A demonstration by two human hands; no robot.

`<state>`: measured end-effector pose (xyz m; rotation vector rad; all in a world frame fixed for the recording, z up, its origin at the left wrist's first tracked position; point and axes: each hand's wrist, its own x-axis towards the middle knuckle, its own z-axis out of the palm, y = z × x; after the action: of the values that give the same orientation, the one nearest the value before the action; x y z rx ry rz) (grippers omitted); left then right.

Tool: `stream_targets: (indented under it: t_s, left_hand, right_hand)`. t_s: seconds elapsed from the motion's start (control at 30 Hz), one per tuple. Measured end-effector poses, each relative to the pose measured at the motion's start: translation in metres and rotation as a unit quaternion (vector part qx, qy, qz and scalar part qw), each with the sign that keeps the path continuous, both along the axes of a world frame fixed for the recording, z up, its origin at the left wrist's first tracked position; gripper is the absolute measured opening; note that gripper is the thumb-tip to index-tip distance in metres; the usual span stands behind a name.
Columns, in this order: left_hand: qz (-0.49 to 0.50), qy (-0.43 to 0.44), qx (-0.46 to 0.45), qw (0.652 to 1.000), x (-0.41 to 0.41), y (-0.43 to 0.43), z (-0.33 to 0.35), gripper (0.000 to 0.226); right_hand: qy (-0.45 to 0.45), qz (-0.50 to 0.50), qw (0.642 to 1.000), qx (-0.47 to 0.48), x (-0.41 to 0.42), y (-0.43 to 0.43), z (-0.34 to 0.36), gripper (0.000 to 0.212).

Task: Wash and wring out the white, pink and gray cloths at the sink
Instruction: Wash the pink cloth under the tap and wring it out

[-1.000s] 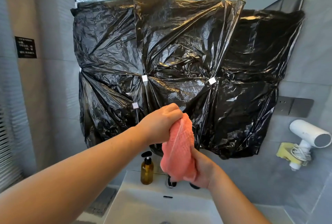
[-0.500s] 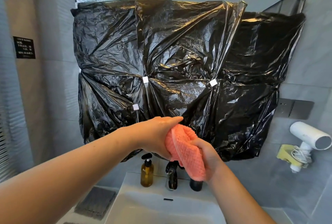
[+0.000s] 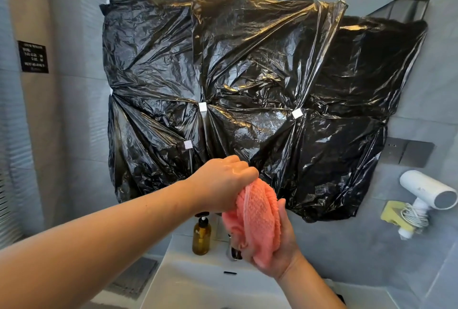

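Observation:
The pink cloth [image 3: 257,222] is bunched into a thick roll held above the white sink [image 3: 198,281]. My left hand [image 3: 223,182] grips its upper end from above, knuckles up. My right hand [image 3: 282,246] grips the lower end from below, palm toward me, fingers curled round the cloth. A gray cloth [image 3: 135,276] lies flat on the counter left of the basin. The chrome faucet [image 3: 233,251] is mostly hidden behind the cloth and my right hand. No white cloth shows.
An amber pump bottle [image 3: 202,235] stands at the back of the basin. Black plastic sheeting [image 3: 247,97] covers the mirror. A white hair dryer [image 3: 428,194] hangs in a yellow holder on the right wall, below a gray switch plate [image 3: 409,151].
Both hands have twisted the pink cloth and shifted slightly; the cloth is more tightly bunched, and the view has tilted a little.

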<state>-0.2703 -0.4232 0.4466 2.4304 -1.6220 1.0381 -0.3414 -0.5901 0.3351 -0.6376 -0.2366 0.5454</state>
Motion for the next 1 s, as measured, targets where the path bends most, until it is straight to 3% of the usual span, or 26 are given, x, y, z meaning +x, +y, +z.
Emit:
stream_targets:
  t_s: [0.07, 0.13, 0.23, 0.33, 0.4, 0.43, 0.53, 0.6, 0.67, 0.83, 0.9, 0.97, 1.0]
  left_hand:
    - [-0.002, 0.046, 0.013, 0.999, 0.001, 0.003, 0.006, 0.048]
    - [0.016, 0.148, 0.036, 0.988, 0.003, 0.006, 0.013, 0.062]
    - [0.058, 0.312, 0.1, 0.943, 0.009, 0.013, 0.021, 0.071]
    - [0.071, 0.394, 0.116, 0.909, 0.017, 0.019, 0.018, 0.069]
    - [0.065, 0.421, 0.12, 0.897, 0.022, 0.02, 0.017, 0.059]
    - [0.067, 0.43, 0.127, 0.891, 0.024, 0.02, 0.017, 0.055]
    - [0.063, 0.459, 0.15, 0.873, 0.033, 0.02, 0.02, 0.045]
    - [0.053, 0.479, 0.153, 0.863, 0.038, 0.021, 0.02, 0.04]
    - [0.042, 0.521, 0.132, 0.842, 0.045, 0.022, 0.019, 0.036]
    - [0.009, 0.613, 0.123, 0.78, 0.055, 0.021, 0.023, 0.029]
    - [0.008, 0.644, 0.13, 0.754, 0.056, 0.021, 0.025, 0.033]
    - [0.023, 0.658, 0.113, 0.744, 0.059, 0.023, 0.027, 0.052]
    - [0.025, 0.66, 0.091, 0.745, 0.06, 0.026, 0.027, 0.059]
  right_hand:
    - [0.002, 0.029, 0.999, -0.046, 0.005, -0.007, 0.01, 0.112]
    - [-0.003, 0.034, 0.986, -0.162, 0.01, -0.013, 0.03, 0.101]
    - [-0.067, 0.0, 0.914, -0.4, 0.013, -0.016, 0.062, 0.093]
    - [-0.146, -0.053, 0.84, -0.519, 0.019, -0.016, 0.078, 0.086]
    - [-0.189, -0.041, 0.807, -0.559, 0.021, -0.013, 0.086, 0.058]
    - [-0.206, -0.033, 0.787, -0.58, 0.023, -0.012, 0.089, 0.057]
    - [-0.228, 0.005, 0.738, -0.636, 0.027, -0.008, 0.096, 0.097]
    - [-0.239, 0.025, 0.707, -0.665, 0.031, -0.006, 0.1, 0.105]
    - [-0.234, 0.023, 0.692, -0.682, 0.033, -0.006, 0.106, 0.094]
    - [-0.26, 0.029, 0.665, -0.7, 0.041, -0.007, 0.124, 0.031]
    - [-0.278, 0.006, 0.638, -0.718, 0.042, -0.003, 0.129, 0.029]
    - [-0.292, -0.011, 0.606, -0.74, 0.043, -0.003, 0.136, 0.032]
    - [-0.299, -0.027, 0.613, -0.731, 0.045, -0.005, 0.138, 0.031]
